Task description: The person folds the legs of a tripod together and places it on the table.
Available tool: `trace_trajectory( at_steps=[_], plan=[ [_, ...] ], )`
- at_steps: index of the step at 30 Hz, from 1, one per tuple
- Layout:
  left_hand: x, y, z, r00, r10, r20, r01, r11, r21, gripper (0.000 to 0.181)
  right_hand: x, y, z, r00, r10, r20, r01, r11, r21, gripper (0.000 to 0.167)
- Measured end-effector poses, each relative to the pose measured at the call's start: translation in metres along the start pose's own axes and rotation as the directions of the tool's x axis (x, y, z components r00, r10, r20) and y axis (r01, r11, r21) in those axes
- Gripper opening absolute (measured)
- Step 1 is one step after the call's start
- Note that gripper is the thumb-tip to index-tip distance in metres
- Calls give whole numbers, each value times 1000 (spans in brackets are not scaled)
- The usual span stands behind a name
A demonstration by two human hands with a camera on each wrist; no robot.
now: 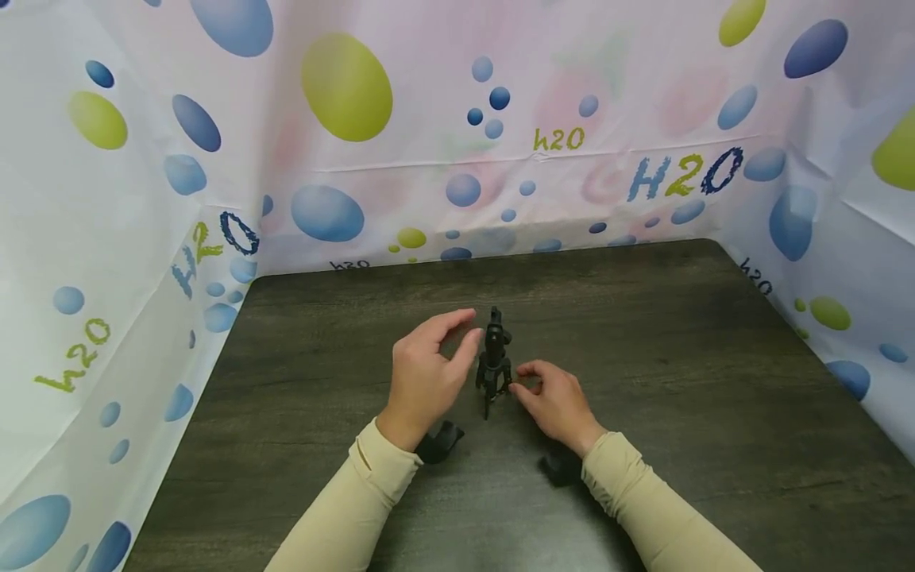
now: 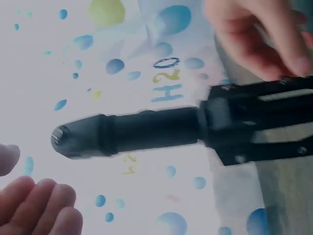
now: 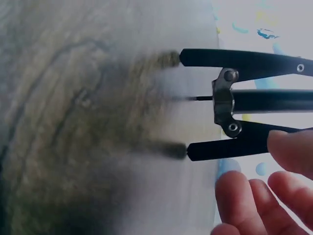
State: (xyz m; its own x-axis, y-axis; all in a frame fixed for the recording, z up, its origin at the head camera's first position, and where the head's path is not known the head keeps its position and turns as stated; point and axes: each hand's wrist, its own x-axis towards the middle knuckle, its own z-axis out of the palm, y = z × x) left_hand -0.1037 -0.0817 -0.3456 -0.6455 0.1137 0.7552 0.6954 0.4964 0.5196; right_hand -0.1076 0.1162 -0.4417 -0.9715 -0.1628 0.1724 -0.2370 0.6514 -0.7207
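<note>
A small black tripod point(image 1: 493, 349) stands upright on the dark table, its legs slightly spread. Metal brackets join the legs point(image 3: 210, 151) to the centre rod in the right wrist view. Beside the tripod's upper part is my left hand point(image 1: 427, 377), thumb and fingers apart and curved, with a gap to the column point(image 2: 156, 128). My right hand point(image 1: 557, 401) is low on the other side. Its thumb point(image 3: 291, 149) lies against one leg, while the other fingers are spread below it in the right wrist view.
The dark wood-grain table point(image 1: 679, 357) extends on both sides of the tripod. White sheeting point(image 1: 429, 159) with blue and green dots and H2O lettering walls it at the back and sides. Dark wrist-worn devices point(image 1: 441, 442) show under both wrists.
</note>
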Motion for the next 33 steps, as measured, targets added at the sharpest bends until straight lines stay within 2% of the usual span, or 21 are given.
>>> trace_trajectory(
  at_steps=[4, 9, 17, 25, 29, 33],
  plan=[
    [5, 8, 2, 999, 21, 36, -22, 999, 48, 23, 1, 2, 3, 999, 8, 44, -8, 1000, 5, 28],
    [7, 11, 9, 998, -3, 62, -2, 996, 92, 30, 4, 4, 7, 998, -6, 67, 7, 1000, -8, 26],
    [10, 13, 12, 998, -7, 65, -3, 988, 153, 19, 5, 7, 11, 996, -55, 67, 57, 998, -27, 22],
    [10, 16, 13, 987, -89, 136, 61, 979, 196, 26, 6, 7, 10, 995, -68, 70, 70, 997, -29, 20],
    [12, 16, 11, 985, -105, 134, 80, 980, 180, 22, 6, 6, 9, 995, -60, 76, 62, 998, -24, 20],
    [13, 11, 1, 977, -178, 118, 162, 978, 130, 21, 5, 4, 4, 995, -53, 86, 56, 998, -32, 22]
  ],
)
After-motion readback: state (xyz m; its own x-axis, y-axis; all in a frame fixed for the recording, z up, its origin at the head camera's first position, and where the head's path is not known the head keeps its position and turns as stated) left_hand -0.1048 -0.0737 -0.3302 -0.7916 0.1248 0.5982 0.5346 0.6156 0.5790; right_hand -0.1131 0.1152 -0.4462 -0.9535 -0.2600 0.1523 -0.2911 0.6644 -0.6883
